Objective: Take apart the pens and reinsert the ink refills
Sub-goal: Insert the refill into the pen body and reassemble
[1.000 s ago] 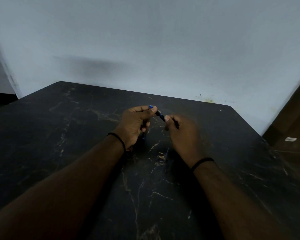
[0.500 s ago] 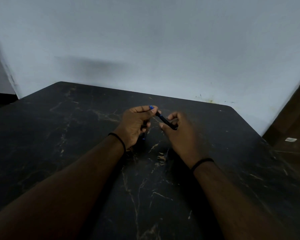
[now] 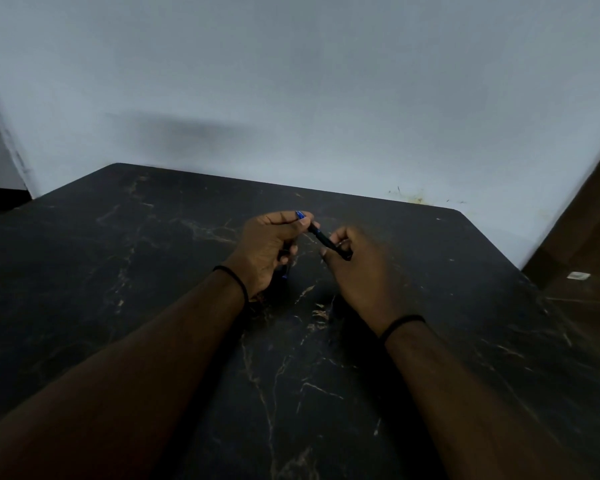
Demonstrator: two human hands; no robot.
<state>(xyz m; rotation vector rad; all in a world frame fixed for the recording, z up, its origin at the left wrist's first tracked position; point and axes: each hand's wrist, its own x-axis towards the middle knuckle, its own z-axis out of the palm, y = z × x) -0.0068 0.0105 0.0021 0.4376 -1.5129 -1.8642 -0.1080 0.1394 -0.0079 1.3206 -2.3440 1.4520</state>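
Note:
A dark pen (image 3: 326, 239) with a blue end (image 3: 299, 214) is held above the middle of the black marble table (image 3: 118, 271). My left hand (image 3: 269, 249) pinches the blue end between thumb and forefinger. Its lower fingers curl around a second dark piece with a blue tip (image 3: 284, 276) that pokes out below the palm. My right hand (image 3: 357, 268) grips the pen's other end, fingers wrapped around it. The pen slants down to the right between both hands. What the piece in the left palm is cannot be made out.
A pale wall (image 3: 326, 98) rises right behind the table's far edge. The table's right corner is rounded, with brown floor (image 3: 586, 271) and a small white scrap (image 3: 578, 275) beyond it. Each wrist wears a black band.
My right hand has loosened and shifted its hold along the pen, exposing more of the dark barrel. My left hand has stayed in place.

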